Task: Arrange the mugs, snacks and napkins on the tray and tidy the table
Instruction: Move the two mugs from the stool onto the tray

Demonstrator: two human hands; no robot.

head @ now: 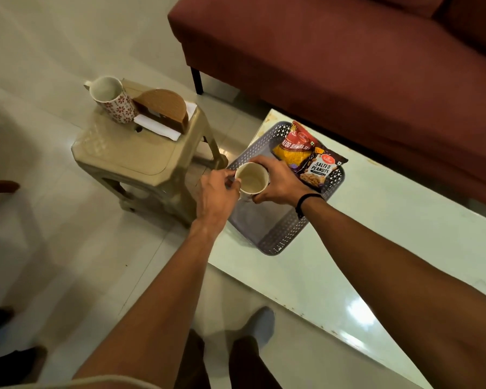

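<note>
I have both hands on a cream mug (252, 179) over the near-left part of the grey perforated tray (278, 234). My left hand (218, 192) pinches the mug at its left side, where the handle is hidden under my fingers, and my right hand (278, 182) wraps around its right wall, with a black band (306, 202) on that wrist. I cannot tell whether the mug's base touches the tray floor or hangs just above it. The mug looks empty inside.

The tray sits on the pale glossy counter (376, 248), near its far-left corner. At the tray's far end lie two snack packets: a yellow and red aloo bhujia packet (293, 147) and, overlapping it on the right, a dark salted peanuts packet (319, 171).

To the left stands a beige plastic stool (129, 155) on the tiled floor. On it a second mug (111, 101), white with red flowers, stands upright just beside a brown wooden napkin holder (164, 109) with white napkins (157, 127) in it. A maroon sofa (348, 66) runs behind the counter.
</note>
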